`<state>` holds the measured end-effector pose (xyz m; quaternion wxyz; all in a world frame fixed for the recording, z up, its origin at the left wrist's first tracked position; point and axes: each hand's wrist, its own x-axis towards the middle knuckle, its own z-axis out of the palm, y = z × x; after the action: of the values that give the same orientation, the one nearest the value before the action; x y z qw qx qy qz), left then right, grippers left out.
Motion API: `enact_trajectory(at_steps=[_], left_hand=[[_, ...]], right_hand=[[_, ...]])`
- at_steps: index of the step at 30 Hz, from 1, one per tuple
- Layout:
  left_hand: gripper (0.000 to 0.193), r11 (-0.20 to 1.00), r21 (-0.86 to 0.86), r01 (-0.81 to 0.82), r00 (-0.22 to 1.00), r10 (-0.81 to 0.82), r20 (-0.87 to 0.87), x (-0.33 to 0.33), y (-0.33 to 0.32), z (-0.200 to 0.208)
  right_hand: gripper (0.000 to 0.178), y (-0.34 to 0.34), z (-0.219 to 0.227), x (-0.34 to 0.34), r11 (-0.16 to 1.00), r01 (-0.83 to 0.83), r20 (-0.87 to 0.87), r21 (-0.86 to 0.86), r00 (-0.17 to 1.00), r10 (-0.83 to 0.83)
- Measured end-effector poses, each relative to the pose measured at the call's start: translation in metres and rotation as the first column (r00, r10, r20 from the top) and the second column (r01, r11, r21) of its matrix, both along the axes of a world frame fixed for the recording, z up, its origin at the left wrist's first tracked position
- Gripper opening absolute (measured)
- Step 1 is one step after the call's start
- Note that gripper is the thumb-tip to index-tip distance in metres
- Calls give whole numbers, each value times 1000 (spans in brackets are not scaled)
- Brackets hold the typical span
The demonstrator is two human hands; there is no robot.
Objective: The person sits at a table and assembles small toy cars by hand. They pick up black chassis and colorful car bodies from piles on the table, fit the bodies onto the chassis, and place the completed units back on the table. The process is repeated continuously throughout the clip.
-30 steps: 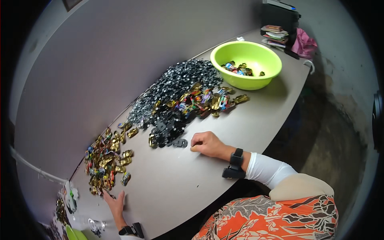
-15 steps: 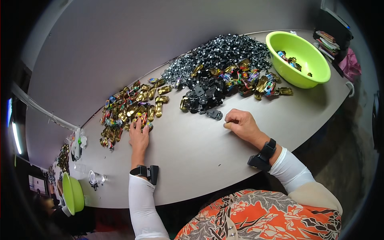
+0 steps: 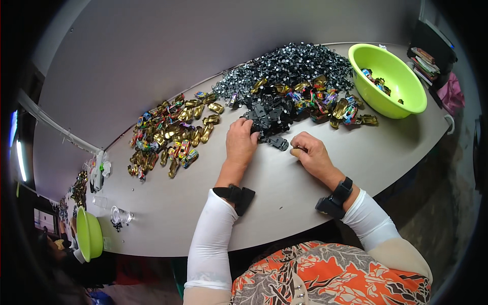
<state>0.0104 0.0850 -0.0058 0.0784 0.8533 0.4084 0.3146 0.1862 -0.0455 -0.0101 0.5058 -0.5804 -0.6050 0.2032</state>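
Beside curled, seemingly empty hands [image 3: 274, 145], the green bowl [image 3: 401, 99] holds a few colourful pieces [image 3: 376, 81].

Even, fairly bright light falls on the worktop [image 3: 284, 203], with soft shadows under the bowl [image 3: 389, 81] toward 4 o'clock. A glowing strip light [image 3: 20, 160] sits at 9 o'clock. Fisheye bending curves the edges, the rim is black, and the centre is sharp.
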Motion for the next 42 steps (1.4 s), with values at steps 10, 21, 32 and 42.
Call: enact_trajectory(at_steps=[10, 21, 32, 42], left_hand=[[47, 932, -357, 64, 935, 69, 349, -40, -51, 6], [32, 899, -308, -310, 905, 379, 195, -90, -48, -12], [22, 767, -632, 110, 602, 455, 657, -80, -33, -17], [38, 713, -602, 360, 452, 431, 781, -80, -44, -9]], right_hand=[[21, 17, -4, -13, 998, -18, 406, 52, 914, -4], [22, 4, 1, -5, 996, -22, 381, -87, 923, 54], [26, 0, 8, -5, 998, -10, 272, -65, 962, 28], [25, 7, 3, -64, 993, -111, 319, 40, 943, 93]])
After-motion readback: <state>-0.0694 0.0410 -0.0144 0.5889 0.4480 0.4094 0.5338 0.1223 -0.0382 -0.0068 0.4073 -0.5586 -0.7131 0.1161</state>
